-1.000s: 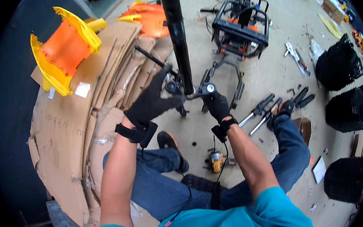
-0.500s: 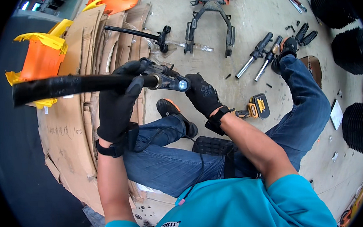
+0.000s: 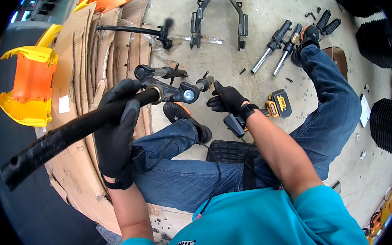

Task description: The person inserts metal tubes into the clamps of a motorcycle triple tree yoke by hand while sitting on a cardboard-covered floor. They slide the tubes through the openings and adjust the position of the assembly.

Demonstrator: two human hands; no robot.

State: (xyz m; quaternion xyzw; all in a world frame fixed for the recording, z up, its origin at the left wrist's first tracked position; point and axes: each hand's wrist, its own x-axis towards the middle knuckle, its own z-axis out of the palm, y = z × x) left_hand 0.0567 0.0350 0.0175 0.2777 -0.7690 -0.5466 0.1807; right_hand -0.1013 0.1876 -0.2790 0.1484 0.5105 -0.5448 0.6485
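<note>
Firmly gripped from above: left hand [image 3: 118, 130] wrapped tight round a long black tube [image 3: 73, 129], fingers closed on it, steadying its bracket [image 3: 168, 90] over the lap.

Further right, right hand [image 3: 228, 98] at the bracket's stub end, fingers half curled, touching rather than clasping, apparently to guide it. Laid out within reach on the concrete floor [image 3: 267, 40]: two shock absorbers [image 3: 278, 46], a metal frame [image 3: 220, 14], a yellow battery [image 3: 280, 104]. Spread alongside as padding: cardboard sheets [image 3: 90, 59], orange and yellow body panels [image 3: 26, 84] resting at the edge.

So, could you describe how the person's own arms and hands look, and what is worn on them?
Both hands wear black work gloves: the left hand and the right hand. Each glove closes with a black strap around the wrist. The forearms are bare up to the short sleeves of a teal shirt. A thin black cable runs over the jeans toward the shirt.
</note>
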